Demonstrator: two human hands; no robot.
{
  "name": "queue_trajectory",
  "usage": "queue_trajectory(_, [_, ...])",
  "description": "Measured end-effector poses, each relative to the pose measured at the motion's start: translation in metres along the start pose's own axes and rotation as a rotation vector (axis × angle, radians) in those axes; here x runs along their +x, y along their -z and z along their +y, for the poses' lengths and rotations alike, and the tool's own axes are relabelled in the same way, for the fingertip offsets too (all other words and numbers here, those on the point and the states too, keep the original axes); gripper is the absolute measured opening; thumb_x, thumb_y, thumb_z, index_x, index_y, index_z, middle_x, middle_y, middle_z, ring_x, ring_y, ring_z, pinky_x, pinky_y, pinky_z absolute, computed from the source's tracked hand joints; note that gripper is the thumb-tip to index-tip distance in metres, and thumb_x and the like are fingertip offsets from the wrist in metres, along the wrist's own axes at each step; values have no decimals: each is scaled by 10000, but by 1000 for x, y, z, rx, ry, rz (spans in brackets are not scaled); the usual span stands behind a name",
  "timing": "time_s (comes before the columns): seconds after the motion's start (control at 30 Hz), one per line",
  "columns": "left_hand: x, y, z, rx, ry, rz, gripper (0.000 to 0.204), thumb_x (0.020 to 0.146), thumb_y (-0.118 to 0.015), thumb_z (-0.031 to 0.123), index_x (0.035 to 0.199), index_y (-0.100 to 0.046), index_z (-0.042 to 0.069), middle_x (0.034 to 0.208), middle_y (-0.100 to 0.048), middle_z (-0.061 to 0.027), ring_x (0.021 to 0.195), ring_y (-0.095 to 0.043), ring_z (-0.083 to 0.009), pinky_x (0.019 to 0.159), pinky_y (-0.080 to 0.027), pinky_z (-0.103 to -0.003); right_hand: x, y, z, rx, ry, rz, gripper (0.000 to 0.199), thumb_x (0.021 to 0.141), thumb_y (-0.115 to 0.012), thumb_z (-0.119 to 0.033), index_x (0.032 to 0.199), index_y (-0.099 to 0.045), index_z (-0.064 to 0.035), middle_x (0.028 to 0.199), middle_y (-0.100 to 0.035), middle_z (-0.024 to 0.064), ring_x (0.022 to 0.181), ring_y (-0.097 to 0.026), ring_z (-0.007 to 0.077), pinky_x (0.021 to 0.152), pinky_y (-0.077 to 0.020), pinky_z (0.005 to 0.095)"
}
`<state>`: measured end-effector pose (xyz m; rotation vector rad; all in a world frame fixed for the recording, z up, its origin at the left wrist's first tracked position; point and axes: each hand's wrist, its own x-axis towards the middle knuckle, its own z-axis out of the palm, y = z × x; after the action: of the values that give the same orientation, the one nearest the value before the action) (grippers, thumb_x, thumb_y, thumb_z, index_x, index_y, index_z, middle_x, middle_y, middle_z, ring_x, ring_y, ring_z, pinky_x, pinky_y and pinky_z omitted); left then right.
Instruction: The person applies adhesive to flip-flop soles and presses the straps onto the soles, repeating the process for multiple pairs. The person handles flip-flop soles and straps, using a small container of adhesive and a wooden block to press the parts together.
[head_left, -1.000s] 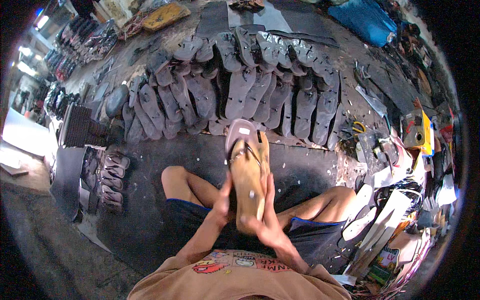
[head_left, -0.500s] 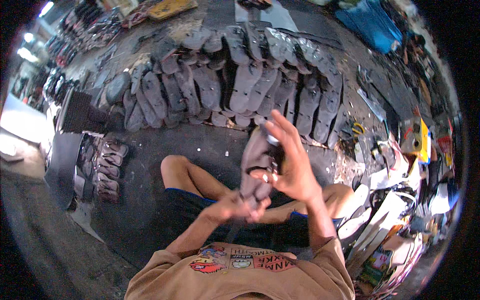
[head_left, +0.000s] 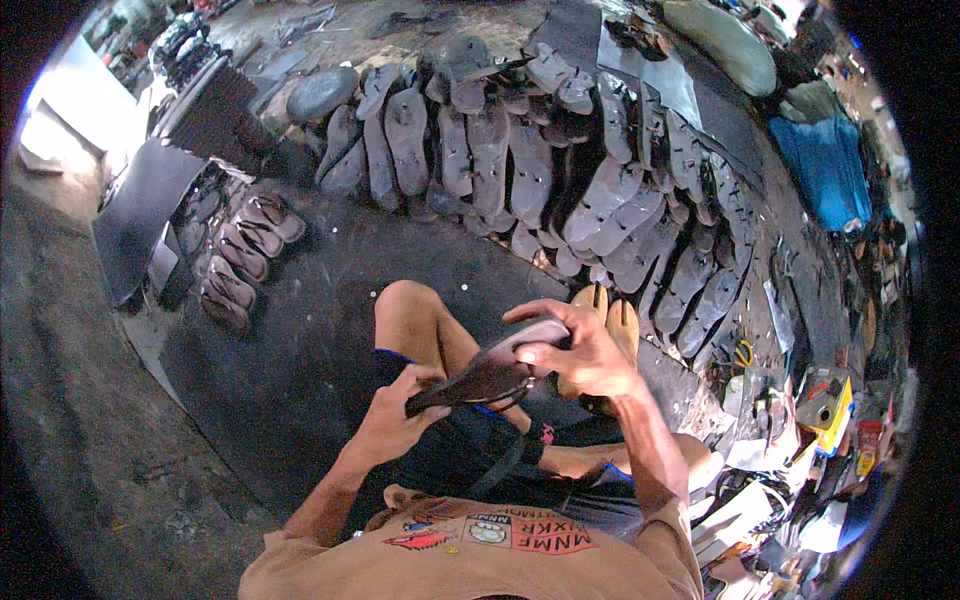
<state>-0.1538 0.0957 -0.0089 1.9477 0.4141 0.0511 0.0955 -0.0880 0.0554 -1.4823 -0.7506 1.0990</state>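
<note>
A dark brown flip-flop [head_left: 500, 365] is held tilted above my lap, spanned between both hands. My left hand [head_left: 400, 415] grips its lower left end, thumb on one face and fingers on the other. My right hand [head_left: 585, 355] is closed round the upper right end, its thumb pressed on the flip-flop. Part of the strap shows along the lower edge; the rest is hidden. Just beyond my right hand stand tan foot-shaped pieces [head_left: 622, 330], partly covered by that hand.
Many dark soles [head_left: 490, 160] lie in a curved pile ahead. Several brown flip-flops [head_left: 240, 250] are lined up at the left on the dark mat [head_left: 290, 380]. At the right are a yellow box [head_left: 830, 415], yellow-handled scissors [head_left: 743, 353] and scattered scraps. A blue cloth [head_left: 825, 170] lies far right.
The flip-flop has swung from nearly upright to a slant, rising to the right. My right hand, spread before, has closed on its far end. The view has turned left.
</note>
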Motion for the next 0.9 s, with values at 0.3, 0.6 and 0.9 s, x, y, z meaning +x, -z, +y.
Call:
queue_trajectory(0.3, [-18,39,-39,-223,149,429,380,893,-817,35,1250,-687,17,1215,-763,-122,1169,-728,-202,995,-562,-353,99,-51,7,-60,102,-76,581,871,-877,-95,1399,-637,-54,1146,-753,34,1076,-659,117,980,-534,312])
queue_trajectory(0.6, [-60,254,-309,-913,265,1598,500,972,-819,237,1362,-595,20,1334,-667,-132,1171,-685,-320,944,-579,-552,193,56,113,-1328,166,785,708,855,-855,-229,1459,-552,-15,1450,-604,228,1288,-587,415,1098,-467,502])
queue_trajectory(0.9, [-15,222,-299,46,221,1564,521,1019,-704,89,1497,-513,4,1479,-588,-170,1305,-619,-322,1101,-514,-434,72,36,73,-488,519,1138,310,1065,-658,-195,1303,-689,1,1250,-748,148,1068,-704,277,917,-558,400])
